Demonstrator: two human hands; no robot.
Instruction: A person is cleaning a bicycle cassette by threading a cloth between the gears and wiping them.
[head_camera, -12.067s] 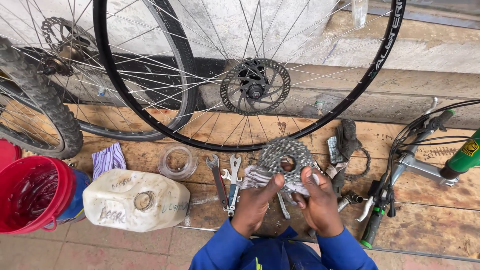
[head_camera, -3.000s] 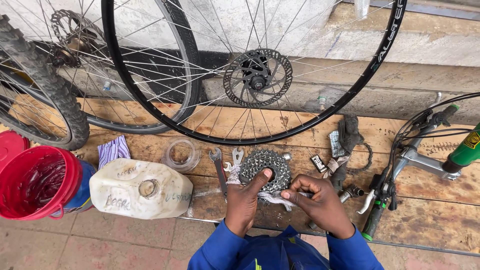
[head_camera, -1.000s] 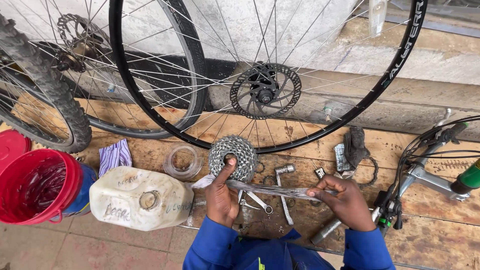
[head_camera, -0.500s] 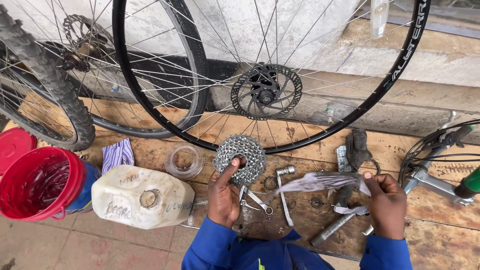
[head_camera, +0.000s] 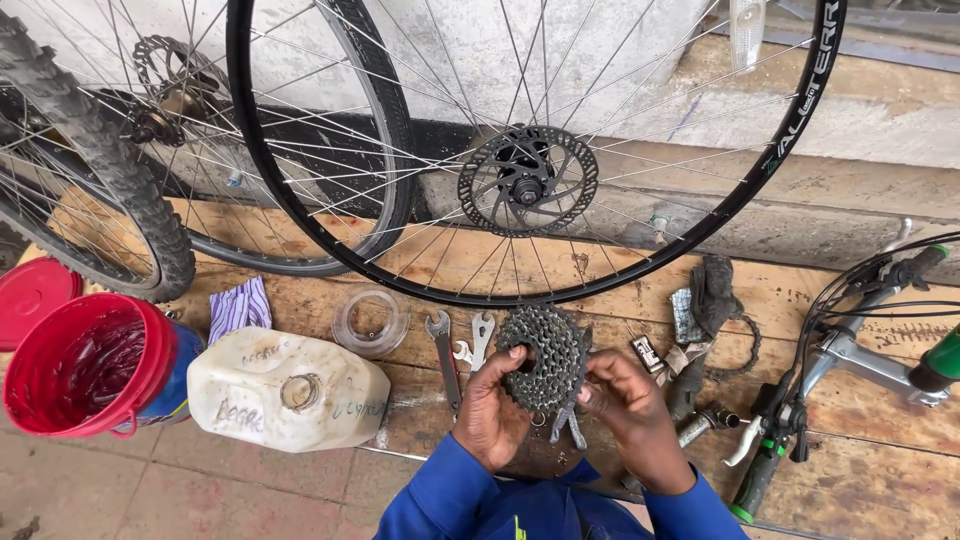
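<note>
Two of your hands meet on the gear cassette (head_camera: 542, 355), held up over the wooden floor boards (head_camera: 820, 440) just below the rim of the bare spoked wheel (head_camera: 528, 180). Your left hand (head_camera: 490, 410) has its fingers closed on the cassette's left edge, thumb across the sprocket face; your right hand (head_camera: 625, 405) pinches the right edge with curled fingers. Just left of the cassette lie two flat spanners (head_camera: 458, 350), side by side on the boards. Farther left lies a white plastic jug (head_camera: 288, 390) on its side, with a red bucket (head_camera: 85, 365) beside it. A clear plastic tub (head_camera: 370, 322) stands behind the jug.
</note>
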